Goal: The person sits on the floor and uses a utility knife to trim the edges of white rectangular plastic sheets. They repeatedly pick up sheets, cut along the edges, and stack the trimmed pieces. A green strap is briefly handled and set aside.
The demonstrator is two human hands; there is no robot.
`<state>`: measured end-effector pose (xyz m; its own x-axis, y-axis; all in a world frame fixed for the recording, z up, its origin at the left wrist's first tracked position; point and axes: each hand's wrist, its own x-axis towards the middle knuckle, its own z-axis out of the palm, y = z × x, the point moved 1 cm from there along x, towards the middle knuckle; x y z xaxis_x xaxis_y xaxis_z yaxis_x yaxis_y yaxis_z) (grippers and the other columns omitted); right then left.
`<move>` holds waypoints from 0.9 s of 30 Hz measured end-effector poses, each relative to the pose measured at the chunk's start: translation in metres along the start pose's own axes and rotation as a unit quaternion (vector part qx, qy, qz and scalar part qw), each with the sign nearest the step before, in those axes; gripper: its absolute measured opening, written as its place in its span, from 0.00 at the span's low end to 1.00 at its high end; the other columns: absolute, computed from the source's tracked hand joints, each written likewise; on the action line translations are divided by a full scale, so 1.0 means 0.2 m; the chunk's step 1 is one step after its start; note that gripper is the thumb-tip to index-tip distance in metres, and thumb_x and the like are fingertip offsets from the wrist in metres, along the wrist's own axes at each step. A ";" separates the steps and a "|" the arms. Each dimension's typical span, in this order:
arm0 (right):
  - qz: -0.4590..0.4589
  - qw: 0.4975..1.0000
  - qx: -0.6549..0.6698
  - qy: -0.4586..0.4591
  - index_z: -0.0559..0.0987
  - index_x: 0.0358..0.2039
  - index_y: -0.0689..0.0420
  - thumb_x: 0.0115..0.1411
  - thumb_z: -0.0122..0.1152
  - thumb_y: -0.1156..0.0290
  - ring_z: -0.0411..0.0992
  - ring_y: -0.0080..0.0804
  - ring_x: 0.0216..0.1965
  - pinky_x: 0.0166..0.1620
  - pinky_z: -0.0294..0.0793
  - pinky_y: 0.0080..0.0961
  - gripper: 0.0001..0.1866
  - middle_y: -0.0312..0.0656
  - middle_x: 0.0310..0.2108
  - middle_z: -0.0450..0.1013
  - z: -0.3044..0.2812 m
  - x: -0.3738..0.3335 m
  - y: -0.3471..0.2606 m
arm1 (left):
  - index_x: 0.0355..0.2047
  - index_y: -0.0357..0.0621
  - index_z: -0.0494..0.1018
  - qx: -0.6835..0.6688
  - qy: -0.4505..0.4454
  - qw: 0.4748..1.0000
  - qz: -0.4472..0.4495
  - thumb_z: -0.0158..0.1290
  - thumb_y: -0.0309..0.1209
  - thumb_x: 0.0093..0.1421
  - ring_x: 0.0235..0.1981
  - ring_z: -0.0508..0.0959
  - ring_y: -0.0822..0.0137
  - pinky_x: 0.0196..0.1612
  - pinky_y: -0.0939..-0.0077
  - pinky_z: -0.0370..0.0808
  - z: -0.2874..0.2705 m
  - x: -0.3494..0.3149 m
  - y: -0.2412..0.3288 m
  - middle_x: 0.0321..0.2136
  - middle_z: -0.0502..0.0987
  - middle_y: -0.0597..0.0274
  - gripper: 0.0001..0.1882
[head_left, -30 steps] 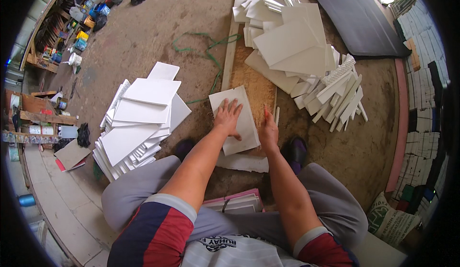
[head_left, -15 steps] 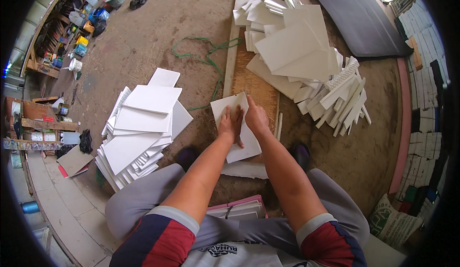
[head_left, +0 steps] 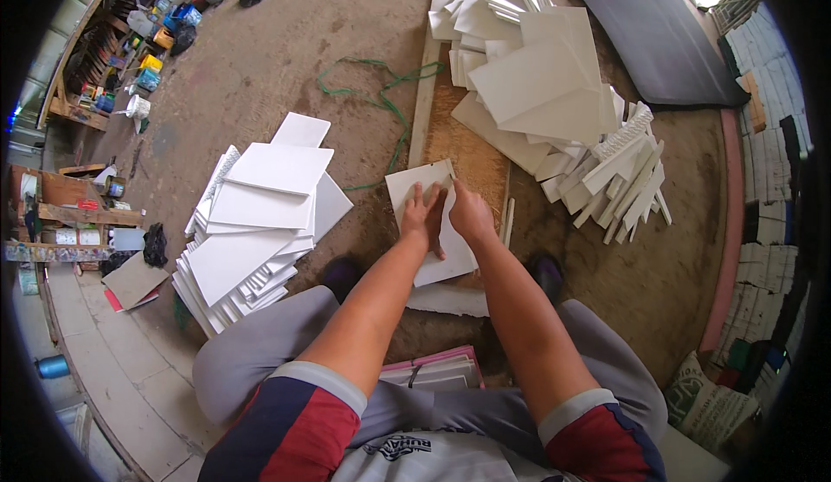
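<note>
A white flat board [head_left: 454, 257] lies at a slant on the worn wooden plank [head_left: 474, 155] between my feet. Flat on its face rests my left hand [head_left: 423, 217], fingers stretched out and pressing on it. My right hand [head_left: 471, 214] is closed at the board's right edge, near the far corner, with its index finger extended forward along that edge. Whatever it may be gripping is hidden beneath the fingers. Under the board's near end sits a pale slab [head_left: 447, 300].
A stack of white boards [head_left: 260, 205] stands to the left. At the far right lie more white boards [head_left: 537, 75] and a heap of narrow offcuts [head_left: 619, 179]. Green twine [head_left: 402, 127] trails over the dirt floor. A dark sheet [head_left: 653, 36] lies beyond, and paint containers [head_left: 147, 75] line the far left.
The view has shifted slightly. Both hands remain on the board in nearly the same places, with my right hand at its right edge.
</note>
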<state>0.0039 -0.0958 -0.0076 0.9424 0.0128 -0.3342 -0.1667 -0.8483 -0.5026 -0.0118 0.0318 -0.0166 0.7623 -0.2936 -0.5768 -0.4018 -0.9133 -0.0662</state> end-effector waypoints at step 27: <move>0.121 0.987 -0.023 -0.099 0.61 0.72 0.42 0.61 0.49 0.75 0.80 0.60 0.43 0.46 0.78 0.55 0.37 0.61 0.38 0.80 0.07 -1.06 0.30 | 0.77 0.51 0.36 -0.004 -0.011 0.999 -0.040 0.77 0.64 0.26 0.76 0.44 0.41 0.70 0.45 0.58 -0.06 -0.05 0.05 0.78 0.38 0.62 0.86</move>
<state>-0.2092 -0.1419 0.0211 0.8007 -0.0944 -0.5916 -0.3630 -0.8620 -0.3537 -0.0174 0.0222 -0.0012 0.7804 -0.2136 -0.5876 -0.3364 -0.9357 -0.1066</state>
